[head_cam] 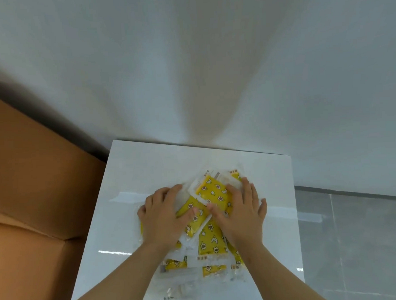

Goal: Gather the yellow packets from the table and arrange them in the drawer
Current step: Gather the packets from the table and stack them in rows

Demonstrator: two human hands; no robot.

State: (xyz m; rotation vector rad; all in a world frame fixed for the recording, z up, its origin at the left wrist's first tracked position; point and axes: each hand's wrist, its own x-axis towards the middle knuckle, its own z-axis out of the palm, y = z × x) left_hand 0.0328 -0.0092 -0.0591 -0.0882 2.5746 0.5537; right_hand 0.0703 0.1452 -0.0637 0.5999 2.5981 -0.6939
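Both hands press flat on a heap of yellow packets [211, 195] lying on the white tabletop [267, 181]. Left hand [163, 215] and right hand [239, 208] have fingers spread apart, palms down, gripping nothing. Brown cardboard box [36, 189] stands beside the tabletop's left edge.

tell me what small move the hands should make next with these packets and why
Probably sweep both hands inward to bunch the pile. The left hand and right hand lie flat and spread on the yellow packets, which overlap at odd angles on the white table. Several packets lie loose near the wrists, so nothing is gripped yet. No drawer is in view.
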